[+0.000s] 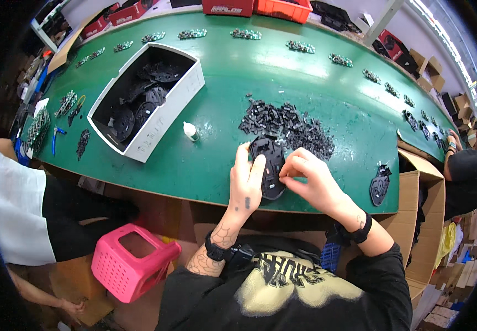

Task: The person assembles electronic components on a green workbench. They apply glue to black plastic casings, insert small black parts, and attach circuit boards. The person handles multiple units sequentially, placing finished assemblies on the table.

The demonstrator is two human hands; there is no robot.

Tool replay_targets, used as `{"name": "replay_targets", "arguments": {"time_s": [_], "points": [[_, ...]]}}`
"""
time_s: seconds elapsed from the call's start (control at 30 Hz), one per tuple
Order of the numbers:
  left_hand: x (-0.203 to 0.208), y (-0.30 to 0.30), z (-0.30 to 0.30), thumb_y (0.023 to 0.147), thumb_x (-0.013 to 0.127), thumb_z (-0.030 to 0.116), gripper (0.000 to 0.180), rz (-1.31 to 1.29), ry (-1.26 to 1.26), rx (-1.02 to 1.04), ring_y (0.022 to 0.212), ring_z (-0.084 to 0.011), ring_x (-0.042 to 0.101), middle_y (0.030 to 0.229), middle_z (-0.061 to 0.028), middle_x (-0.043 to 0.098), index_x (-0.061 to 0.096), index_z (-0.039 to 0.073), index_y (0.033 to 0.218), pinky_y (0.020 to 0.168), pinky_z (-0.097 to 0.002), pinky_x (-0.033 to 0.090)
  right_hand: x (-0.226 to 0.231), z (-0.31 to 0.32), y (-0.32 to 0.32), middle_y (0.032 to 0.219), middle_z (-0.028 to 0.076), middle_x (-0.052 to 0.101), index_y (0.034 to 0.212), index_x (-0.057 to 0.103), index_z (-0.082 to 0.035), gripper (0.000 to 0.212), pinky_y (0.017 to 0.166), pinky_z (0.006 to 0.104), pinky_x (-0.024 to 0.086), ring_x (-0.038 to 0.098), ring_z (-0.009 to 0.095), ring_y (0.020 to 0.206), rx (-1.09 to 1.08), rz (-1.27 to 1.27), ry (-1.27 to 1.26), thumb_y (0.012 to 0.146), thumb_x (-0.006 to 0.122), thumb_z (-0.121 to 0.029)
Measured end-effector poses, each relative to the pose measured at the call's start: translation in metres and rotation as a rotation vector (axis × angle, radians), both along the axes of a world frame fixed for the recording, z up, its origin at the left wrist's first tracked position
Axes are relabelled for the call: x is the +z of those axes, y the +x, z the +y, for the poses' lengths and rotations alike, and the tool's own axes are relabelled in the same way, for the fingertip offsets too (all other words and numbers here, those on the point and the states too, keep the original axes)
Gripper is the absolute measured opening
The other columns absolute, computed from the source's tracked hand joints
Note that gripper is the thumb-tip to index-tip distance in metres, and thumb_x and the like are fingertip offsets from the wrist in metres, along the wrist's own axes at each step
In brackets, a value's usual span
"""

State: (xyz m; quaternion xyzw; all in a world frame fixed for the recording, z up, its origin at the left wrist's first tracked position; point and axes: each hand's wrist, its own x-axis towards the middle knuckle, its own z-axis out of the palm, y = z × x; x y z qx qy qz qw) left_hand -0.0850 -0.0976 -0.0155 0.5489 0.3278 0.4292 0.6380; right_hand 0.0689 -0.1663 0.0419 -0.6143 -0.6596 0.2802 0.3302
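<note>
Two hands meet at one black shell (272, 160). The left hand (246, 177) clamps its left side, thumb across the face and fingers behind. The right hand (308, 177) has thumb and forefinger drawn together at the shell's right edge; whether a small part sits between them, I cannot tell. The shell is tilted over the table's (222, 157) near edge; whether it touches the top is unclear.

The step in hand looks like fitting or trimming something small on the shell. The next move seems to call for a steady left hold and a fine right pinch, pressing or pulling at the edge without twisting the shell.

Just beyond lies a loose pile (310, 138) of small black pieces, within easy reach. Left of it stands a white bottle (191, 131), then a white box (164, 124) holding more black parts. A similar shell (380, 187) lies to the right, near the table's edge. Farther left are blue pliers (54, 140). Green circuit boards (192, 33) line the far side, spaced apart. A pink stool (122, 265) stands below, on the left.
</note>
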Motion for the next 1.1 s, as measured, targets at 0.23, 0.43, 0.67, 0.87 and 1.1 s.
{"name": "replay_targets", "arguments": {"time_s": [0.23,0.43,0.67,0.87,1.1], "points": [[0.003,0.003,0.002,0.098,0.045,0.011,0.025,-0.311,-0.122,0.078,0.078,-0.0072,0.058,0.098,-0.0058,0.061,0.044,-0.001,0.12,0.069,-0.0226,0.049,0.024,0.048,0.037,0.085,0.003,0.062,0.11,0.064,-0.005,0.036,0.063,0.022,0.049,0.06,0.007,0.07,-0.04,0.119,0.0,0.076,0.076,-0.009],[-0.001,-0.001,0.003,0.097,0.044,0.009,0.026,-0.24,-0.055,0.046,0.077,-0.007,0.056,0.099,-0.0054,0.06,0.044,0.0,0.121,0.07,-0.0222,0.048,-0.021,0.085,0.119,0.091,0.009,0.063,0.096,0.07,-0.006,0.018,0.079,0.0357,0.049,0.061,0.027,0.088,-0.047,-0.498,0.321,0.078,0.068,-0.009],[-0.001,0.0,0.001,0.094,0.046,0.005,0.038,-0.271,-0.033,0.127,0.091,-0.0106,0.055,0.11,-0.0105,0.055,0.035,-0.003,0.129,0.081,-0.0246,0.047,-0.012,0.081,0.116,0.083,0.011,0.061,0.085,0.065,-0.004,0.01,0.077,0.0381,0.049,0.06,0.03,0.086,-0.019,-0.611,0.161,0.076,0.067,-0.009],[0.001,-0.001,0.002,0.091,0.047,-0.001,0.052,-0.324,-0.042,0.118,0.106,-0.0163,0.054,0.123,-0.0146,0.05,0.027,-0.003,0.139,0.093,-0.0302,0.045,0.015,0.062,0.062,0.085,-0.001,0.064,0.104,0.067,-0.004,0.022,0.068,0.0205,0.044,0.053,0.004,0.074,-0.197,0.216,0.131,0.083,0.06,-0.003],[0.002,-0.003,0.001,0.092,0.051,0.001,0.054,-0.175,0.063,0.1,0.108,-0.0179,0.055,0.127,-0.014,0.047,0.028,-0.001,0.141,0.091,-0.0302,0.048,0.002,0.041,0.015,0.085,0.006,0.07,0.094,0.07,-0.003,0.014,0.071,0.0259,0.053,0.066,0.011,0.074,-0.185,0.328,0.116,0.08,0.068,-0.003]]}}
